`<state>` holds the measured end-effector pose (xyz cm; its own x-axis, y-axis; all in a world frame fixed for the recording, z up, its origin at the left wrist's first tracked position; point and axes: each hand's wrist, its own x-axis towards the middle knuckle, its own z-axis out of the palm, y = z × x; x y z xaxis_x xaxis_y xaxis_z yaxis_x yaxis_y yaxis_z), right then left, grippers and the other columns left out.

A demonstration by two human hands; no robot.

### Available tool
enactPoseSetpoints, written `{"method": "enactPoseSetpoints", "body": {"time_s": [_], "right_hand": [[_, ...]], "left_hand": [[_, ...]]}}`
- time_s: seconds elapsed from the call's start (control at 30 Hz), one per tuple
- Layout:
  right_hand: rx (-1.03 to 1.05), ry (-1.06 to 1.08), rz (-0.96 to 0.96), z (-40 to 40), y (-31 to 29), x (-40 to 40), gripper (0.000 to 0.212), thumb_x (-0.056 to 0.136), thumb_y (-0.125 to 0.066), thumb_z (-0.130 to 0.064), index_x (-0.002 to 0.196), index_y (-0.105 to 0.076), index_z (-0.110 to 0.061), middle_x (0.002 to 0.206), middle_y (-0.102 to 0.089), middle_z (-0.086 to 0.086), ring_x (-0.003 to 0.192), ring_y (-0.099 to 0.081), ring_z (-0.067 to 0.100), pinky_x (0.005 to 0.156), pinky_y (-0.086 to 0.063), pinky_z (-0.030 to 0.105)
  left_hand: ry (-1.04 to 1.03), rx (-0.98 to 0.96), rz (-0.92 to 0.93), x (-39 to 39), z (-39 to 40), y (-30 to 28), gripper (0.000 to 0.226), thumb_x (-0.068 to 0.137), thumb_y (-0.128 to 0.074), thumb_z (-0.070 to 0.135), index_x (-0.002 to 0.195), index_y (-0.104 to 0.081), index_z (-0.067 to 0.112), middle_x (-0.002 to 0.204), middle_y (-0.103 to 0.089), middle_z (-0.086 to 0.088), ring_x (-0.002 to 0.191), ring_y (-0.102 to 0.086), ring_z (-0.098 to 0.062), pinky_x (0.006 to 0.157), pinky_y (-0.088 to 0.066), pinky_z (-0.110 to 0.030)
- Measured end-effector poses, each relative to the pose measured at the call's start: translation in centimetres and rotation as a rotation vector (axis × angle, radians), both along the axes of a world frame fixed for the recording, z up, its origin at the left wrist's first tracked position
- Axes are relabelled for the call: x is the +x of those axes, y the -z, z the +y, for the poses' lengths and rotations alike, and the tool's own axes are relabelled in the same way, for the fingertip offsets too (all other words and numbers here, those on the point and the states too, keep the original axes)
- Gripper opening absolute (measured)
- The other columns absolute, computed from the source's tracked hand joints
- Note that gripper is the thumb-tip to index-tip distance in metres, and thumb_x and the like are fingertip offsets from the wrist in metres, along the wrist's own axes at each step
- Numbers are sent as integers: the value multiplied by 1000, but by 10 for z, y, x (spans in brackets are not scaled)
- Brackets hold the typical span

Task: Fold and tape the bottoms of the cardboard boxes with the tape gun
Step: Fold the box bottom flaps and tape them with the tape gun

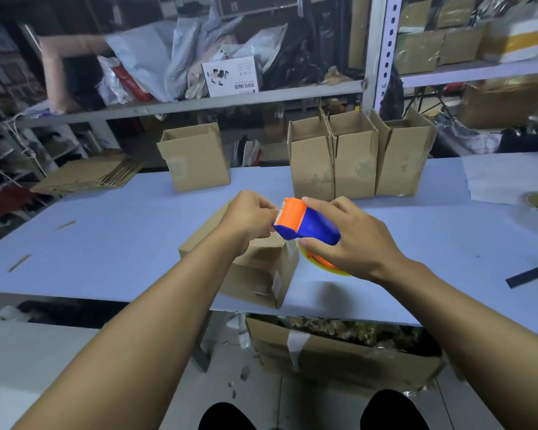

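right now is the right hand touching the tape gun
Touching. The head view shows the right hand wrapped over the blue and orange tape gun, fingers on top and thumb beneath it, above the cardboard box.

Two bare hands above a cardboard box [255, 274] on a pale table [106, 243]. Right hand [351, 243] grips a blue-orange tape gun [305, 223]; left hand [249, 217] pinches at its front edge.
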<state>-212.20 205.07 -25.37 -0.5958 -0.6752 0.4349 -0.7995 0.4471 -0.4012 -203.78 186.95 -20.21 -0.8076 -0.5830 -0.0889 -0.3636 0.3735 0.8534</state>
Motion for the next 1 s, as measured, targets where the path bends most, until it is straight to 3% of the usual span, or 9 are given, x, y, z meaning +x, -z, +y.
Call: {"method": "enactPoseSetpoints", "body": {"time_s": [0.17,0.3,0.5,0.6,0.67,0.77,0.87,0.93,1.0], "right_hand": [[142,-5,-11,17,22,-2,71,77,-46,-68,145,-30,-53,105,-47,-12,96,-57,20,68,-36,29],[180,19,-52,23,28,-6,66,83,-59,-58,143,-32,-55,105,-47,-15,101,-55,16,71,-35,29],[242,22,-39,18,25,-9,66,86,-56,-60,145,-30,-54,104,-46,-14,102,-53,16,71,-36,29],[309,-4,24,14,21,-10,66,87,-53,-61,147,-28,-52,112,-50,-12,103,-54,17,70,-36,29],[330,-13,34,13,20,-11,66,87,-51,-62,148,-27,-51,115,-51,-11,102,-54,18,70,-36,29],[348,-21,36,11,20,-10,66,88,-49,-62,148,-26,-51,113,-50,-10,100,-54,18,69,-36,29],[365,-16,27,10,18,-9,65,89,-48,-62,148,-24,-51,113,-50,-9,101,-55,19,69,-36,29],[383,-16,41,9,18,-6,63,90,-46,-61,148,-23,-51,115,-51,-7,100,-56,21,70,-36,30],[396,-9,54,7,17,-5,62,91,-45,-58,148,-23,-50,117,-52,-5,101,-57,24,71,-37,31]], "left_hand": [[-111,-76,-32,4,-27,13,19,86,-68,10,71,-69,-1,66,-66,-10,59,-56,-23,66,-57,-37],[-86,-208,-83,10,-34,25,19,83,-64,10,66,-70,5,69,-70,-13,62,-67,-28,60,-59,-38],[16,-694,-146,10,-35,35,20,86,-58,17,74,-72,8,79,-70,-5,80,-61,-23,66,-46,-30],[69,-954,-139,13,-30,47,25,88,-51,20,70,-61,6,76,-63,-10,80,-59,-32,62,-45,-37],[45,-1053,-181,13,-26,51,24,91,-50,24,79,-64,8,86,-63,-10,89,-56,-32,67,-44,-38],[-114,-978,-238,15,-21,54,36,90,-54,38,110,-62,10,110,-60,-12,105,-54,-34,82,-46,-41],[-252,-692,-272,19,-28,50,79,84,-66,49,141,-31,9,130,-53,-14,119,-51,-37,91,-45,-45],[-224,-680,-183,21,-30,48,75,85,-67,40,144,-30,12,135,-49,-13,124,-47,-35,98,-41,-43],[-72,-693,-18,25,-26,43,58,87,-66,30,139,-45,14,136,-51,-7,127,-46,-26,103,-37,-34]]}}
